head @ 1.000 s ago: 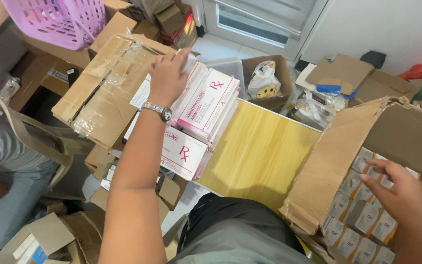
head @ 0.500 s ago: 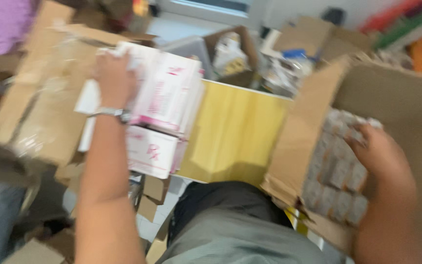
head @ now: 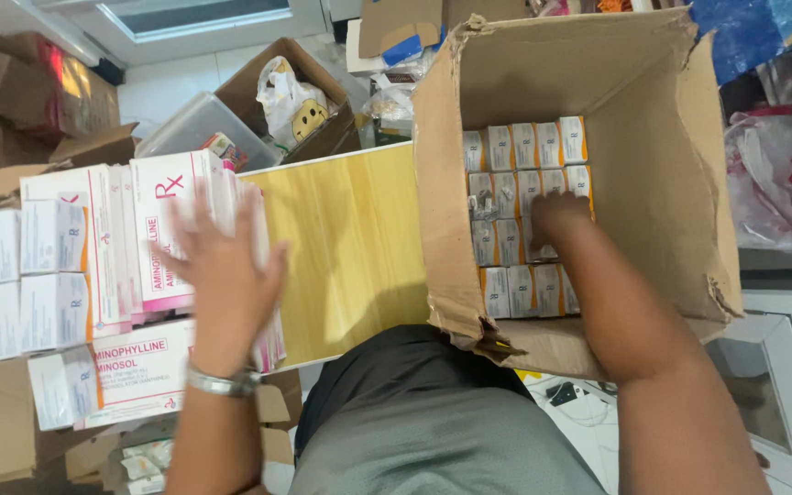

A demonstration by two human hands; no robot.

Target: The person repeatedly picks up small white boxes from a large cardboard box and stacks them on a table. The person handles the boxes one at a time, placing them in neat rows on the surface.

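Observation:
My right hand reaches down into a large open cardboard box, fingers among the rows of small white and orange cartons packed on its floor; whether it grips one is hidden. My left hand, with a metal watch at the wrist, hovers open and blurred over a stack of white and pink medicine cartons at the left. Smaller white cartons lie beside that stack on flattened cardboard.
A pale yellow wooden tabletop lies between the stack and the box. Beyond it stand a brown box holding a plastic bag and a clear plastic tub. Plastic bags pile at the right.
The view has swung right and closer. My right hand went from the box's rim deep into it. My left hand lifted off the far end of the pink stack and came nearer.

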